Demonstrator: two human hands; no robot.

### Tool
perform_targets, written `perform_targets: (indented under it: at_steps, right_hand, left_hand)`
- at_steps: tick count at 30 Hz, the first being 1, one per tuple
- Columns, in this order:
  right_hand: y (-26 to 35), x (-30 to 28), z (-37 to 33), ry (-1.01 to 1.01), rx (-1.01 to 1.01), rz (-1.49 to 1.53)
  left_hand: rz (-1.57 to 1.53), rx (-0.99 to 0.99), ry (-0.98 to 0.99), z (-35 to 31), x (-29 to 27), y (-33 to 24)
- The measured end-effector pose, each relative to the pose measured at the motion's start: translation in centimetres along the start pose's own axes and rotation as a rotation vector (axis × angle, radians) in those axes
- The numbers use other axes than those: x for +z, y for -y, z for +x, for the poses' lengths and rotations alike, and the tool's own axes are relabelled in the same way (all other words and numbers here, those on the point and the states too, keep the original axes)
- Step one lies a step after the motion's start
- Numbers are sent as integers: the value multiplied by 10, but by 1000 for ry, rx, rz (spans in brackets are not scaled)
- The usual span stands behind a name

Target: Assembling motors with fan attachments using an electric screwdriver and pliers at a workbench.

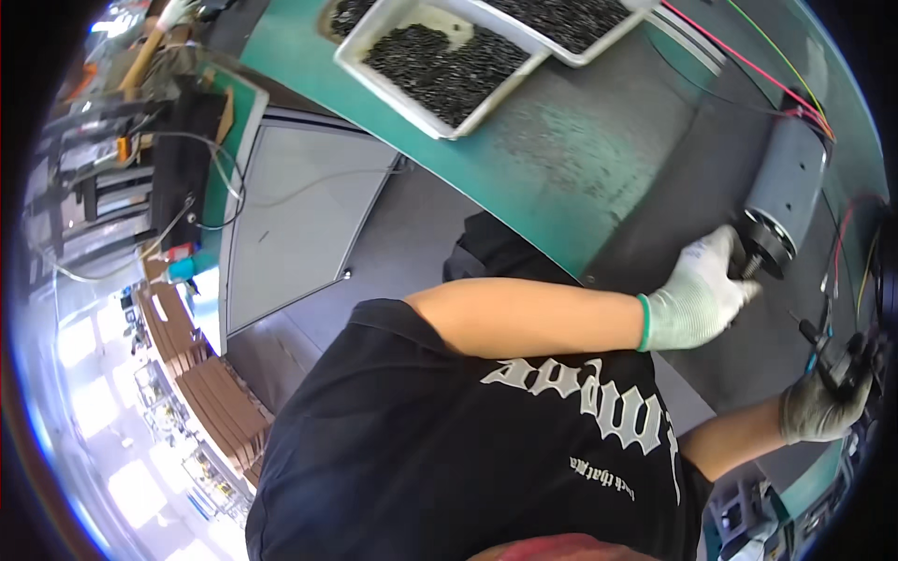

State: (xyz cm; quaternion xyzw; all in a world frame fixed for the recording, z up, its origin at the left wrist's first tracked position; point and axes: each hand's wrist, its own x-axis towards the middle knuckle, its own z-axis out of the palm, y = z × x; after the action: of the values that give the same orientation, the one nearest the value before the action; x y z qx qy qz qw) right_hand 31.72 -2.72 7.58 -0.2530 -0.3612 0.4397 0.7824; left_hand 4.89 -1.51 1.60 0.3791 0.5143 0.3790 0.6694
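My left hand, in a white glove with a green cuff, is at the lower end of a grey cylindrical motor. Its fingers are closed around the short metal shaft under the motor's black collar; whether a small part is also between them is hidden. Farther right and nearer me, my right hand wears a greyish, soiled glove. The fingers there are curled on a dark object whose kind I cannot make out against the dark rim of the picture.
A white tray of small black pieces stands on the green bench, with a second white tray behind it. Red and yellow-green wires run to the motor. Cardboard is stacked at left. Another person's gloved hand shows at far left.
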Motion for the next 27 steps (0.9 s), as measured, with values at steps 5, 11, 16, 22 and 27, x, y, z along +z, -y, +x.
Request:
perform_targets:
  at_steps: [5,11,16,22,27]
  right_hand:
    - [-31,-1,-18,-335,-119,-318]
    - [-36,24,-39,-509,-229,-574]
    - [-19,-14,-32,-352,-155,-473]
    - [-25,5,-47,-398,-164,-513]
    - [-25,59,-37,-66,43,-64]
  left_hand:
    - [1013,945,-47,-9,-63,-13]
    - [1640,309,-706,38,-278,-111]
    - [1739,153,-621,51,-299,-97]
    - [1286,653,-573,28,-283,-108]
    - [51,539,212,-9,-178,-87]
